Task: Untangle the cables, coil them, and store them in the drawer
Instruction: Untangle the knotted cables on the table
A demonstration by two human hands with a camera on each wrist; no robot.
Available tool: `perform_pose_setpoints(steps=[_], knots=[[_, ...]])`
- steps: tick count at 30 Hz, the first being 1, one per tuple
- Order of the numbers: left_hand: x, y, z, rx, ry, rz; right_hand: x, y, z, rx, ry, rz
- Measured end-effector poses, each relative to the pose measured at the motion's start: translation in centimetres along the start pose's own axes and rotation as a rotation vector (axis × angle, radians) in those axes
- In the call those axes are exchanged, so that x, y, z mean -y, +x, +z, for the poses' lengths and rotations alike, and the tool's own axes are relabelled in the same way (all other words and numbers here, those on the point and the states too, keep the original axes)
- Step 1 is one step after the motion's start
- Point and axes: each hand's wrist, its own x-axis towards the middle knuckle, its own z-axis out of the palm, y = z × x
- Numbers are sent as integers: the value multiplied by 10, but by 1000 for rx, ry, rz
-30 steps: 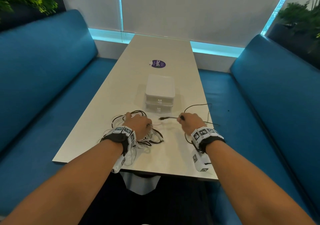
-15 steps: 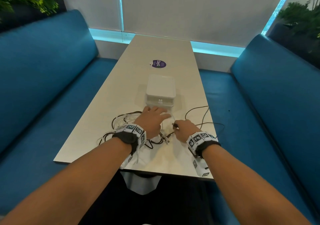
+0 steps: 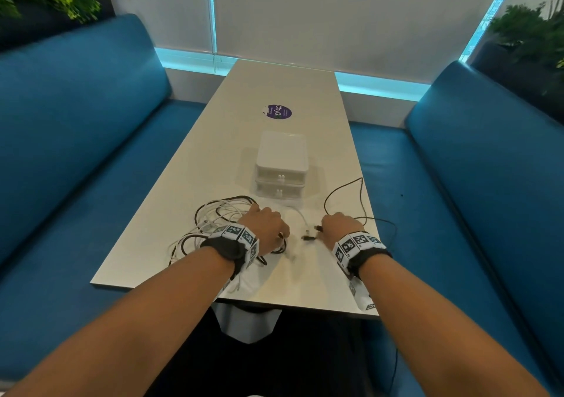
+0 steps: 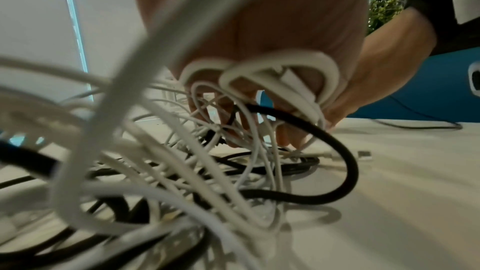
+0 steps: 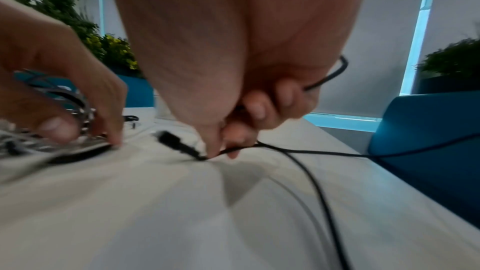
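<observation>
A tangle of white and black cables (image 3: 213,222) lies on the near left of the white table (image 3: 305,293). My left hand (image 3: 279,234) sits on its right side, and white loops (image 4: 280,69) wrap round its curled fingers (image 4: 288,137). My right hand (image 3: 321,231) pinches a thin black cable (image 5: 311,152) just behind its plug (image 5: 176,144), low over the table. That cable loops off to the right (image 3: 335,189). A small white drawer unit (image 3: 280,164) stands just beyond both hands, with its two drawers shut.
A purple round sticker (image 3: 277,112) lies on the table beyond the drawer unit. Blue benches (image 3: 76,152) (image 3: 488,183) run along both sides. The black cable trails over the right table edge (image 3: 384,222). Plants (image 3: 531,36) stand behind the benches.
My left hand reached forward with spread fingers, then drew back and curled into the tangle. My right hand came nearer with the black cable, whose plug end now lies near the table.
</observation>
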Motion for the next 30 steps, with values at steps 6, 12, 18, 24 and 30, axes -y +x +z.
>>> perform_pose_setpoints(steps=[6,12,18,24,30], knots=[[-1,2,0,1,89,-21,-43,-16,-5,-22,-107,272],[1,7,1,55,24,-34,-31,-13,-3,-37,133,232],[4,2,-1,28,-36,-45,3,1,8,27,345,67],[8,4,-6,-93,-146,-83,12,0,6,8,401,-24],[9,11,-13,-167,-160,-171,21,0,-5,-55,659,-38]])
